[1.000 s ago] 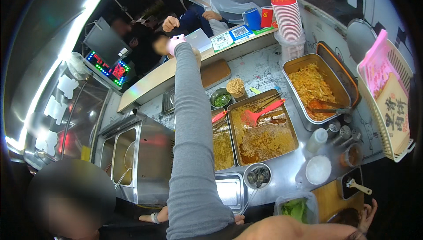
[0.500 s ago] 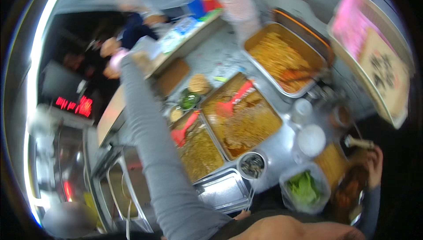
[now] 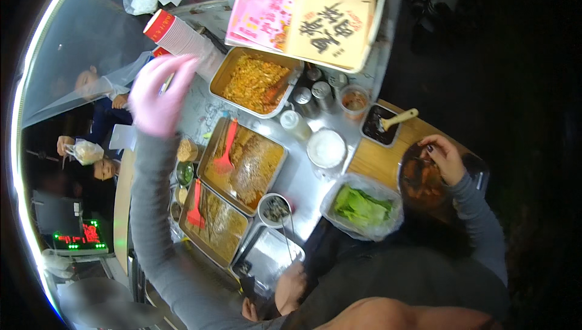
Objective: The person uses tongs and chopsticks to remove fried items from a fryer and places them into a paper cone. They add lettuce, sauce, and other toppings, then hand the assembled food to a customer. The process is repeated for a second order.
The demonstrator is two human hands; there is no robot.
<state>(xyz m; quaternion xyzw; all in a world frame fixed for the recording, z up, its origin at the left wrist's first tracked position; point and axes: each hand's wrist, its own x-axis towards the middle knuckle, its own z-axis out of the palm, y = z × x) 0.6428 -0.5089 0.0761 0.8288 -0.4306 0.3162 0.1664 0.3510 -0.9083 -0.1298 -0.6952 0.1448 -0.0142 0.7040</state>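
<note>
Reaching far left with open, blurred pink-gloved left hand (image 3: pixel 160 93) near red cups (image 3: pixel 182 38); right hand (image 3: pixel 445 159) gripping dark bowl (image 3: pixel 424 181), steadying needed next.

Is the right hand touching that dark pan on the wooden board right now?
Touching. The head view shows the right hand resting on the rim of the dark pan, fingers curled over its edge with no gap visible.

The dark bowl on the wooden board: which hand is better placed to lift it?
Right. The right hand rests on the dark bowl, while the pink-gloved left hand is raised far off, near the red cups.
</note>
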